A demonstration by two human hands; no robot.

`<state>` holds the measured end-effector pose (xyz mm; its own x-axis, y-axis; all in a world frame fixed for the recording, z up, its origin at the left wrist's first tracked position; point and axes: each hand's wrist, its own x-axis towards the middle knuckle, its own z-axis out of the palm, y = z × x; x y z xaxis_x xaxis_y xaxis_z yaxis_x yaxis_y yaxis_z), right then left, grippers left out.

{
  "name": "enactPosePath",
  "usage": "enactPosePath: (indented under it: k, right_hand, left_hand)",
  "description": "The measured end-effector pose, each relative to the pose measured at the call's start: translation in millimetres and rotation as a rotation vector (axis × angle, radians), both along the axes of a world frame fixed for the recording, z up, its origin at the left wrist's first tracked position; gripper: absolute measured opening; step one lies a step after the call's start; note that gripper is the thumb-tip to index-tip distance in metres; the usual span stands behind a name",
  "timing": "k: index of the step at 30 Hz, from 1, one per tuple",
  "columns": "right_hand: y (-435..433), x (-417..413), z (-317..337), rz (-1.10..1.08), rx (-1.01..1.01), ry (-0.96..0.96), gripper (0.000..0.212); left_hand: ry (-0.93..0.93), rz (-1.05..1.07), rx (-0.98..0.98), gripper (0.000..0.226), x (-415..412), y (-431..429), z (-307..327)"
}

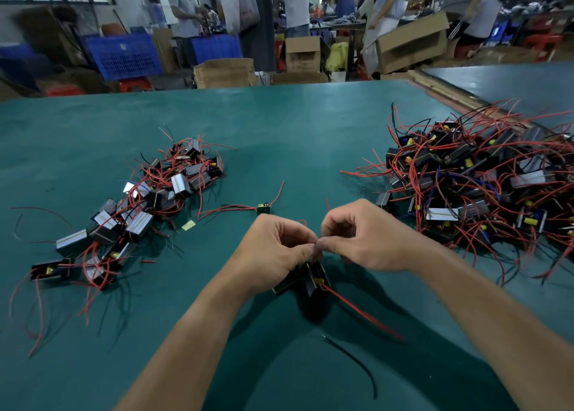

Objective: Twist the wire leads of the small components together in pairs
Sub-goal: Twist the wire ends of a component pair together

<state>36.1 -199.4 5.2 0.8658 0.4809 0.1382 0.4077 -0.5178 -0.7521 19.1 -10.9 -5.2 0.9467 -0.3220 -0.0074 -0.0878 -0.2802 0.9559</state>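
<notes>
Two small black box components (312, 278) hang together just under my hands, above the green table (279, 131). My left hand (278, 249) and my right hand (357, 239) meet thumb to thumb and pinch the components' red wire leads between their fingertips. One long red lead (363, 312) and a black lead (354, 359) trail down toward me. The pinched wire ends are mostly hidden by my fingers.
A big heap of components with red leads (484, 180) fills the right side of the table. A smaller pile (133, 211) lies at the left. A single small green part with leads (263, 208) sits just beyond my hands. Cardboard boxes, blue crates and people stand behind the table.
</notes>
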Motion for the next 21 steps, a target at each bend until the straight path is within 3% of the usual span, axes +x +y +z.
enactPosePath:
  k: [4, 11, 14, 16, 21]
  right_hand:
    - [0.5, -0.1, -0.1, -0.006, 0.076, -0.096, 0.019]
    - [0.5, -0.9, -2.6, -0.027, 0.025, -0.282, 0.012]
    - [2.7, -2.2, -2.1, -0.035, 0.008, -0.319, 0.007]
    - [2.9, -1.7, -0.6, -0.062, -0.021, -0.312, 0.003]
    - [4.2, -1.9, 1.2, -0.088, -0.069, -0.169, 0.015]
  left_hand:
    - [0.017, 0.006, -0.009, 0.011, -0.1, -0.1, 0.5]
    - [0.113, 0.086, -0.106, 0.021, 4.7, 3.4, 0.2]
    - [0.128, 0.095, -0.126, 0.010, 5.7, 3.2, -0.3]
    - [0.126, 0.100, -0.134, 0.009, 6.4, 2.6, -1.0]
    - [0.102, 0.095, -0.142, 0.017, 5.5, 1.3, -1.7]
